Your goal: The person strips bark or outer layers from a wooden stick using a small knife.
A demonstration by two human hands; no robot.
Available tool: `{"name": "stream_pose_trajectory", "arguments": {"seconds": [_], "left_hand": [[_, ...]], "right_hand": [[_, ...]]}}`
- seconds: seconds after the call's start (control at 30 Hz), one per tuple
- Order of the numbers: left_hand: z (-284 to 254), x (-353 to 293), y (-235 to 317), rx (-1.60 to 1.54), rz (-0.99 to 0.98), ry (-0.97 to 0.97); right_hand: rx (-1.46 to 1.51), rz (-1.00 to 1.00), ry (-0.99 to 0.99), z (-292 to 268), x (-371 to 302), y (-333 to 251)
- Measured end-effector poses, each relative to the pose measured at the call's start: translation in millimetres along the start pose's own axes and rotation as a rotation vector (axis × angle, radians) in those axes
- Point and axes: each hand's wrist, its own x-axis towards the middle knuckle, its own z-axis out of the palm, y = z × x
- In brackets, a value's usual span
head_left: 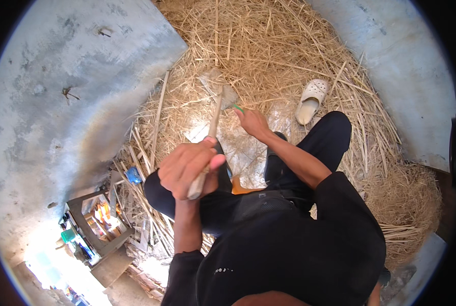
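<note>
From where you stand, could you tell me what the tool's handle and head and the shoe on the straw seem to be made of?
The handle, gripped in the left hand, looks like bare pale wood: matte, slightly uneven. The head looks like dull grey metal, flat and worn, though partly blurred. The shoe seems moulded off-white plastic or foam, smooth with vent holes. The right hand rests near the head.

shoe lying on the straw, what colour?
The clog-style shoe is off-white or cream, with holes across its top. The head view shows it best.
</note>
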Motion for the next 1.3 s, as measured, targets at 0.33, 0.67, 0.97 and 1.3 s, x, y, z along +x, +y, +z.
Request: {"name": "stream_pose_trajectory", "arguments": {"seconds": [0.33, 0.67, 0.97, 1.3], "left_hand": [[-14, -3, -14, 0.110, -0.209, 0.192], [-5, -10, -8, 0.137, -0.234, 0.197], [-5, -7, -11, 0.173, -0.219, 0.183], [-10, -11, -22, 0.153, -0.276, 0.325]], "right_hand": [[0.218, -0.346, -0.025, -52, -73, -95], [-0.004, -0.046, -0.063, 5, 10, 6], [0.098, -0.102, -0.068, 1, -25, -20], [0.417, -0.011, -0.093, -20, -27, -22]]}}
